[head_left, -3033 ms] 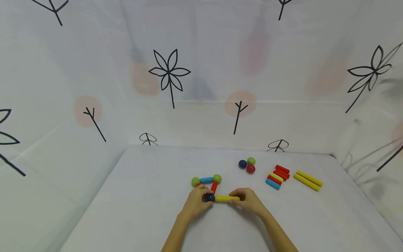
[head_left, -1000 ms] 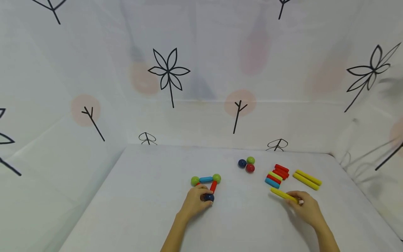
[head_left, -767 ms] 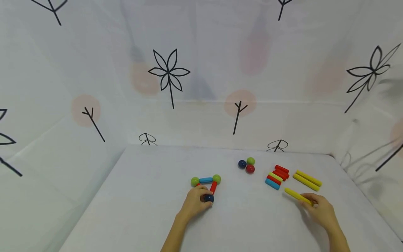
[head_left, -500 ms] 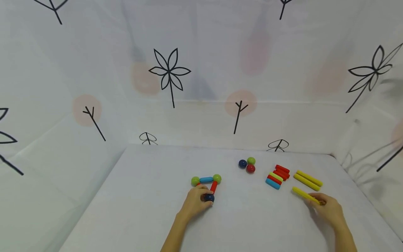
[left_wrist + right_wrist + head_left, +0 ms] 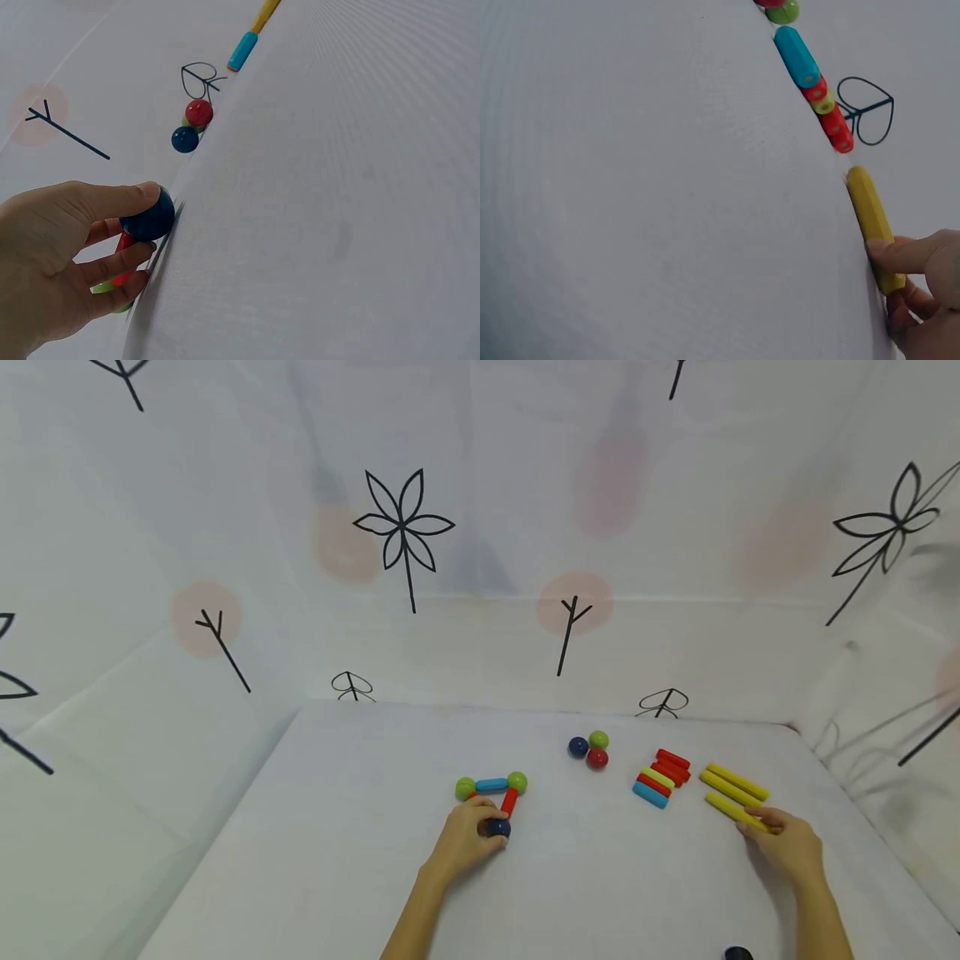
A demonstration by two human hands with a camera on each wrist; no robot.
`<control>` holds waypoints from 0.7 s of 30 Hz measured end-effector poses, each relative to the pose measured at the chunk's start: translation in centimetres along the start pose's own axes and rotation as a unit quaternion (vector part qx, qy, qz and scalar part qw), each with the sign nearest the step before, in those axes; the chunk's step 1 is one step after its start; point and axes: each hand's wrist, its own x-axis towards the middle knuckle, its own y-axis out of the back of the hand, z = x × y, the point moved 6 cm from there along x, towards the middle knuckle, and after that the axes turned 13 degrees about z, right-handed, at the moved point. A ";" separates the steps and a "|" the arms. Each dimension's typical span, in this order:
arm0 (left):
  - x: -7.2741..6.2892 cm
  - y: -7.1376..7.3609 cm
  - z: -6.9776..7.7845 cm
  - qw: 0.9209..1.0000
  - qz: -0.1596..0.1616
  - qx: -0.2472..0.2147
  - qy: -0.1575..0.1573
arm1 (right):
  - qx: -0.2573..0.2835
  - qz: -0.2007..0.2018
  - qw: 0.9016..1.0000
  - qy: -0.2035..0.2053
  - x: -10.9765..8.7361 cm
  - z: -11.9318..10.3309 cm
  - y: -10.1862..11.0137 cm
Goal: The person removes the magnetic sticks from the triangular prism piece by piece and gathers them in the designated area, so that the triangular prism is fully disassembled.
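My left hand pinches a dark blue ball between thumb and fingers. This ball sits at the near end of a small frame of toy rods and balls: two green balls, a blue rod between them, and red rods, one mostly hidden behind the hand. My right hand holds a yellow rod near its right end. That rod lies just in front of two parallel yellow rods, roughly in line with them. Whether its gripped end touches the table cannot be told.
Blue, green and red loose balls form a cluster at the back. A row of short red, pale yellow and blue rods lies right of them. A black object shows at the bottom edge. Patterned white cloth hangs behind the white table.
The yellow rod was beside the dark blue ball; my right hand has carried it right and lowered it by the other yellow rods. My left hand stays on the ball.
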 end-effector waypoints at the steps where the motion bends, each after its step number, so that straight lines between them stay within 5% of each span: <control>1: 0.0 0.0 0.0 1.000 0.000 -0.001 0.000 | 0.000 0.012 1.000 0.000 0.1 0.0 0.1; 8: 0.1 0.1 -0.1 1.000 0.001 -0.002 0.003 | 0.019 0.065 0.996 -0.055 0.4 0.6 0.3; 18: 0.1 0.1 -0.1 1.000 0.003 -0.002 -0.003 | 0.023 0.060 0.992 -0.105 0.4 0.6 0.3; 21: 0.0 0.0 -0.1 1.000 0.001 0.004 0.000 | 0.046 0.095 0.985 -0.135 -0.3 0.4 0.3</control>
